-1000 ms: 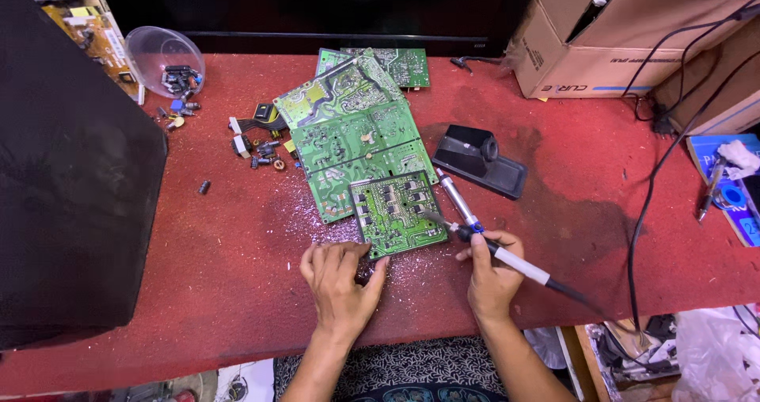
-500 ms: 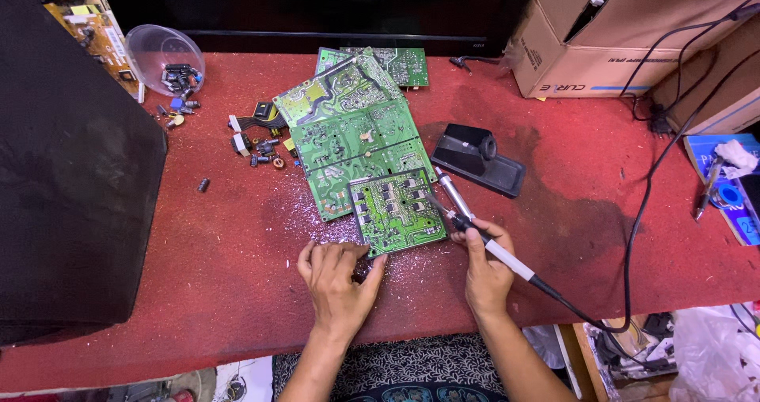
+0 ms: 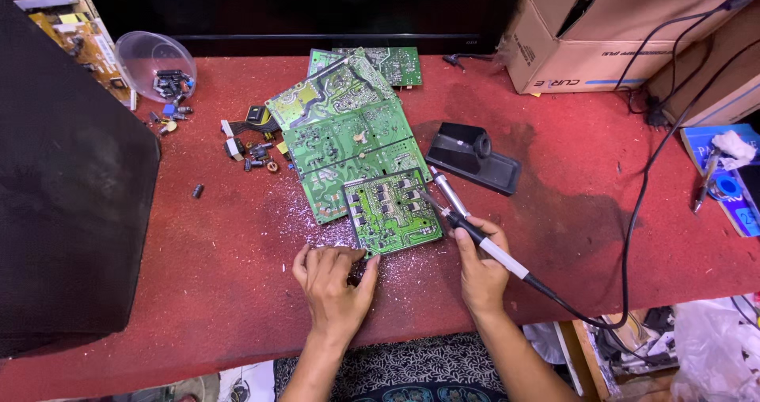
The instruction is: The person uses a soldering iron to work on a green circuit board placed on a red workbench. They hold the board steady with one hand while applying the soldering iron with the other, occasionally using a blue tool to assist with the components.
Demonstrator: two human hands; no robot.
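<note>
Small green circuit board (image 3: 392,210) between both hands, left hand (image 3: 336,279) flat at its corner, right hand (image 3: 477,266) gripping soldering iron (image 3: 475,232)

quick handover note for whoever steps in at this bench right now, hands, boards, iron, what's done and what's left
Left hand: flat on the red table, fingertips at the near edge of the small green circuit board.
Right hand: holds the soldering iron, tip at the board's right edge.
Larger boards are stacked behind it; the iron stand sits to the right.
Done: loose components lie left of the boards, more in the clear bowl.
Left: parts are still on the small board.
</note>
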